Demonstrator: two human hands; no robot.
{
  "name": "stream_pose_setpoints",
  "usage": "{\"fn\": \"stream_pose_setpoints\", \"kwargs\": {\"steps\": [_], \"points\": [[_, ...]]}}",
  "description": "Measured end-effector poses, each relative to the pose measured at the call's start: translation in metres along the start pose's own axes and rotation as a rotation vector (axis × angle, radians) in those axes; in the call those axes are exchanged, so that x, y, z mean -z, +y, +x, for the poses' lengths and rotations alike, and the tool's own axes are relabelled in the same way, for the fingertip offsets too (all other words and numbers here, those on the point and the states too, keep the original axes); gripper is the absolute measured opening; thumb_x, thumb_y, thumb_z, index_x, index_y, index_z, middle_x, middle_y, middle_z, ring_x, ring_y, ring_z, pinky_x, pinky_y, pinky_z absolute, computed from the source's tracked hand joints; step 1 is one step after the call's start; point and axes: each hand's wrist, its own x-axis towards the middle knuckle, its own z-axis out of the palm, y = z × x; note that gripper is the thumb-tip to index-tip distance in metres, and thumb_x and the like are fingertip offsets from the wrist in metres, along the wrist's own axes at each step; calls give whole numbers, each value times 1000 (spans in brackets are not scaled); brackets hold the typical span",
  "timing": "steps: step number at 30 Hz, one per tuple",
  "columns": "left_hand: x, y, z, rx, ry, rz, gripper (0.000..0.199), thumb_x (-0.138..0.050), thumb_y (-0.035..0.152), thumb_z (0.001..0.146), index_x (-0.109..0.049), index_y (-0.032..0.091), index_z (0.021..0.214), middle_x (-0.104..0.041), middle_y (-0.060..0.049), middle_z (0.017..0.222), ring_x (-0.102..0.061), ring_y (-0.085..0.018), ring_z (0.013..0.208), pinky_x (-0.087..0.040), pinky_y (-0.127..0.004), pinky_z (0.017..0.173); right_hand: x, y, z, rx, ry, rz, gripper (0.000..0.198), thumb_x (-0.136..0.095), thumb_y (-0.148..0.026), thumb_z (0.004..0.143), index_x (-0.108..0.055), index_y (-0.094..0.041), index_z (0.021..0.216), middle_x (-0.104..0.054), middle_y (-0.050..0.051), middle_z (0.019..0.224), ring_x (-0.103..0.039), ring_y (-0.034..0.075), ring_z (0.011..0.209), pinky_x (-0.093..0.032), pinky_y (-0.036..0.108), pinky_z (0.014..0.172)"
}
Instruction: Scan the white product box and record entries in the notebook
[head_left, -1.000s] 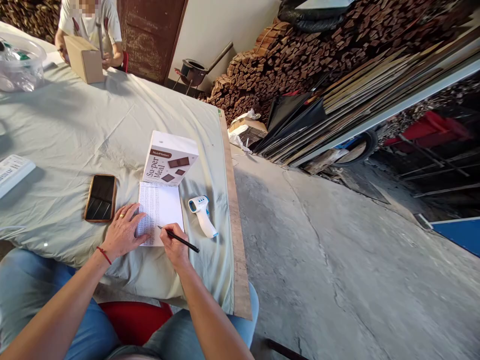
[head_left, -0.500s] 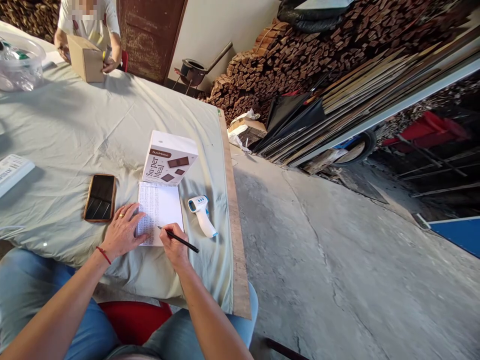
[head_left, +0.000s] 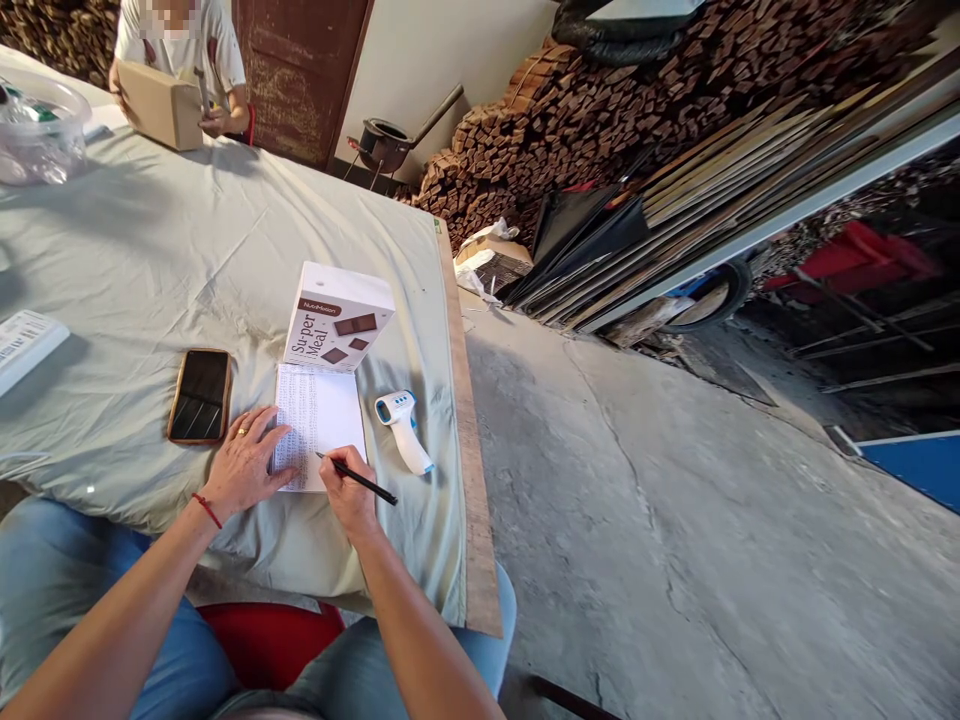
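Observation:
A white sheet of paper [head_left: 334, 415] with columns of small handwriting down its left side lies on the cloth. My left hand [head_left: 247, 455] rests flat over its left edge, fingers spread. In my right hand [head_left: 349, 490] is a black pen [head_left: 367, 482], its tip at the paper near the written columns. Behind the sheet stands a white box [head_left: 341, 315] printed "Su·per Meal", touching or nearly touching its top edge. To the right lies a white and blue infrared thermometer [head_left: 405, 430]. Left of my left hand is a phone [head_left: 201, 395] in a brown case, screen dark.
Across the cloth-covered table [head_left: 187, 240] a person holds a cardboard box [head_left: 161, 105]. A clear plastic tub [head_left: 41, 130] stands at the far left, and a white box [head_left: 30, 345] lies nearer. The table's wooden edge [head_left: 476, 500] runs along my right, with concrete floor beyond.
The person across the table has tilted the cardboard box over and moved their hands on it. My hands, the pen and the paper look unchanged.

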Motion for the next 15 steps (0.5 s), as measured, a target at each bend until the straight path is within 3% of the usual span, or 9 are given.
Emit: {"fn": "stream_pose_setpoints", "kwargs": {"steps": [15], "points": [[0, -1, 0, 14, 5, -50, 47, -69, 41, 84, -63, 21, 126, -54, -16, 146, -48, -35, 138, -40, -55, 116, 0, -3, 0, -3, 35, -26, 20, -53, -39, 88, -53, -23, 76, -58, -3, 61, -53, 14, 54, -43, 26, 56]]}}
